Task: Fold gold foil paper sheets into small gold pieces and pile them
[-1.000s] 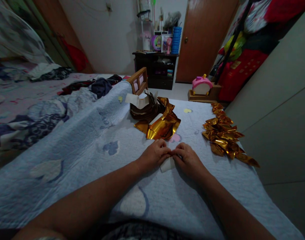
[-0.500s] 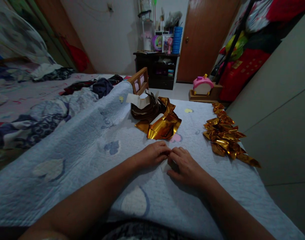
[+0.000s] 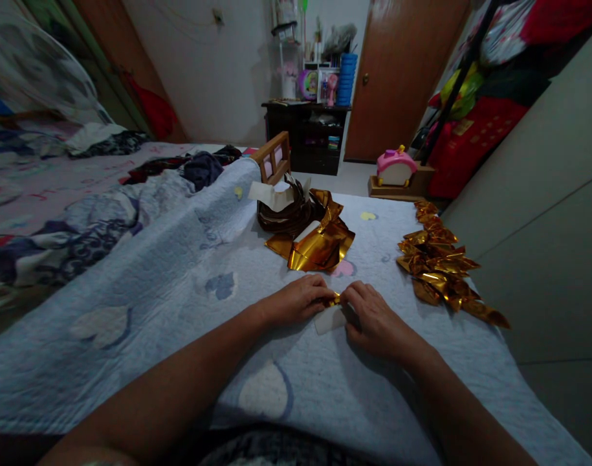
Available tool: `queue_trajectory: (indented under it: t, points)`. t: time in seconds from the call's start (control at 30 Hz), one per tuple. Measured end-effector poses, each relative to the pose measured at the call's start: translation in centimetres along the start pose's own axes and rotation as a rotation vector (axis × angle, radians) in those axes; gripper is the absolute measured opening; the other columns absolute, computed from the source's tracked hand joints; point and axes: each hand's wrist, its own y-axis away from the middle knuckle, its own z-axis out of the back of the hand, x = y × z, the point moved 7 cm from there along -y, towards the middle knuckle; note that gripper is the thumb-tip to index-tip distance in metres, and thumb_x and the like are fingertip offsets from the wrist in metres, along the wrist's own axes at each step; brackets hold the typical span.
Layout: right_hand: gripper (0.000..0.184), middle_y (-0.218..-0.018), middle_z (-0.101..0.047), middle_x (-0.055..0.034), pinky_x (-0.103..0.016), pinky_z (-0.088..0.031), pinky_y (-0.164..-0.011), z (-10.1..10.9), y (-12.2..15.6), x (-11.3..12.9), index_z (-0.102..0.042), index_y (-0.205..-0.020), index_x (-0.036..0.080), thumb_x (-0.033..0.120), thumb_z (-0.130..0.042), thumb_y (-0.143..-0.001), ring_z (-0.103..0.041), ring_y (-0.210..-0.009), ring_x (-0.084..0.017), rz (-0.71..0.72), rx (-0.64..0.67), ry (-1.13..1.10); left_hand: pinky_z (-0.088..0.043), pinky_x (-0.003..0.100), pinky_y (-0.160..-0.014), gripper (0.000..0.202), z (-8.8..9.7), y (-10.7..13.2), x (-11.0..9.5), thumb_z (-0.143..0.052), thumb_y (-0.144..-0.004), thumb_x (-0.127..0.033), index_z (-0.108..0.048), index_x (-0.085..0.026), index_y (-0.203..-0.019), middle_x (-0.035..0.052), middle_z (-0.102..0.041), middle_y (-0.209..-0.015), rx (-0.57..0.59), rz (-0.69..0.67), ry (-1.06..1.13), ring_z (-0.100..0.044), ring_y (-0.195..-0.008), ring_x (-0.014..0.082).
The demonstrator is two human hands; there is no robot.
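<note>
Between my two hands lies a small sheet of gold foil paper, its pale back facing up and a strip of gold showing along the far edge. My left hand pinches the left end of that edge. At the right end, my right hand has its fingers closed on the same sheet. Just beyond the hands rests a crumpled pile of gold foil paper, beside a dark round stack of sheets with pale pieces on top. Several folded gold foil pieces lie in a row to the right.
A blue quilt with heart patterns covers the surface under my hands. Rumpled clothes are on the bed at left. A small wooden rail, a pink toy and a dark cabinet stand farther back. A pale cabinet side rises at right.
My right hand has moved a little to the right, away from the left hand. More of the sheet and its gold edge now show between them. The left hand stays nearly in place.
</note>
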Motion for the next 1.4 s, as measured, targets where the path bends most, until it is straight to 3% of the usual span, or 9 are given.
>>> queue_trajectory:
  t: [0.2,0.4,0.6,0.8,0.9,1.0,1.2,1.4]
  points:
    - [0.036,-0.11,-0.055,-0.009,-0.038,-0.047,-0.09,-0.1,-0.1,-0.6,-0.055,-0.108,0.02,0.005,-0.058,-0.075,-0.055,-0.102,-0.024,-0.031,-0.057,-0.119,-0.046,0.034,-0.09,0.028,-0.1,0.0,0.0,-0.056,-0.093,-0.016,-0.068,-0.019,-0.118,0.0082,-0.062,-0.104,0.002,0.007,0.01,-0.057,-0.1,0.0217]
    - [0.037,-0.108,-0.054,-0.0052,-0.031,-0.048,-0.078,0.0,-0.1,-1.7,-0.055,-0.105,0.022,0.003,-0.058,-0.073,-0.057,-0.089,-0.018,-0.124,-0.065,-0.277,-0.046,0.032,-0.089,0.026,0.0,0.1,-0.1,-0.057,-0.093,-0.017,-0.069,-0.019,-0.117,0.0082,-0.062,-0.105,-0.01,-0.005,0.035,-0.057,-0.099,0.0209]
    - [0.044,-0.114,-0.052,-0.0058,-0.031,-0.049,-0.087,-0.1,0.1,-0.2,-0.053,-0.107,0.022,-0.002,-0.055,-0.07,-0.055,-0.102,-0.019,-0.001,0.022,-0.36,-0.046,0.033,-0.089,0.028,0.1,0.1,-0.2,-0.057,-0.094,-0.016,-0.068,-0.018,-0.12,0.0084,-0.062,-0.104,-0.008,-0.014,0.016,-0.057,-0.099,0.0213]
    - [0.042,-0.109,-0.055,-0.0091,-0.037,-0.047,-0.087,-0.7,0.0,0.5,-0.057,-0.109,0.02,-0.002,-0.051,-0.073,-0.053,-0.097,-0.023,-0.02,-0.02,-0.046,-0.047,0.032,-0.088,0.025,0.1,0.1,-0.1,-0.057,-0.094,-0.018,-0.069,-0.019,-0.116,0.0075,-0.062,-0.103,-0.031,-0.009,0.037,-0.057,-0.097,0.0201]
    - [0.032,-0.103,-0.059,-0.011,-0.041,-0.043,-0.084,-0.7,-0.3,1.2,-0.062,-0.104,0.019,0.007,-0.059,-0.075,-0.051,-0.095,-0.027,-0.013,-0.02,0.173,-0.047,0.033,-0.089,0.025,0.1,0.1,-0.1,-0.057,-0.094,-0.018,-0.068,-0.019,-0.117,0.0076,-0.062,-0.103,-0.034,-0.002,0.036,-0.057,-0.098,0.0204]
    - [0.018,-0.101,-0.063,-0.0118,-0.042,-0.04,-0.082,-0.8,-0.5,2.2,-0.064,-0.096,0.02,0.013,-0.063,-0.079,-0.05,-0.094,-0.028,0.038,-0.031,0.223,-0.046,0.034,-0.09,0.023,0.1,0.0,-0.2,-0.057,-0.094,-0.017,-0.069,-0.018,-0.114,0.0074,-0.062,-0.103,-0.02,0.0,0.025,-0.056,-0.098,0.0207]
    - [0.01,-0.118,-0.065,-0.0131,-0.043,-0.044,-0.088,-1.9,-0.7,4.0,-0.065,-0.096,0.017,0.015,-0.059,-0.088,-0.054,-0.101,-0.028,0.136,-0.025,0.049,-0.046,0.033,-0.09,0.021,0.2,0.1,-0.3,-0.056,-0.091,-0.014,-0.069,-0.017,-0.108,0.0065,-0.061,-0.101,0.005,-0.009,0.032,-0.056,-0.097,0.0208]
    - [0.011,-0.102,-0.067,-0.0104,-0.038,-0.047,-0.087,-2.1,-0.9,3.4,-0.067,-0.091,0.017,0.01,-0.058,-0.089,-0.059,-0.096,-0.023,0.107,-0.086,-0.19,-0.045,0.036,-0.092,0.024,0.4,0.3,-0.6,-0.054,-0.095,-0.02,-0.066,-0.018,-0.115,0.009,-0.06,-0.105,0.031,-0.033,0.033,-0.054,-0.101,0.023]
